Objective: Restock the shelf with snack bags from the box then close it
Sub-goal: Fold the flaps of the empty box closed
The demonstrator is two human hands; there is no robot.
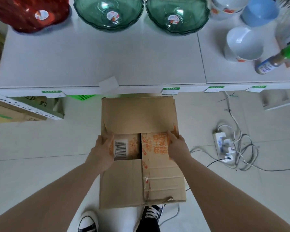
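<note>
Both hands rest apart on the box [122, 183], left hand [102, 150] and right hand [178, 147], fingertips at the far flap [138, 114]; pinching or not, I cannot tell. It sits on the floor [40, 148] before the shelf [107, 56]. Yanking interlocked flaps could tear them; cables [241, 148] nearby could trip.

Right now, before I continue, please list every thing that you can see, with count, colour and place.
cardboard box: one, brown, floor, below shelf
shelf: one, white, top
red bowl: one, red, shelf left
glass bowls: two, green, shelf back
ceramic bowls: at least two, white, shelf right
plastic bowl: one, blue, shelf right
bottle: one, green cap, shelf right edge
power strip: one, white, floor right, among cables
shoes: two, black-white, bottom
left hand: holds box flap edge
right hand: holds box flap edge
</note>
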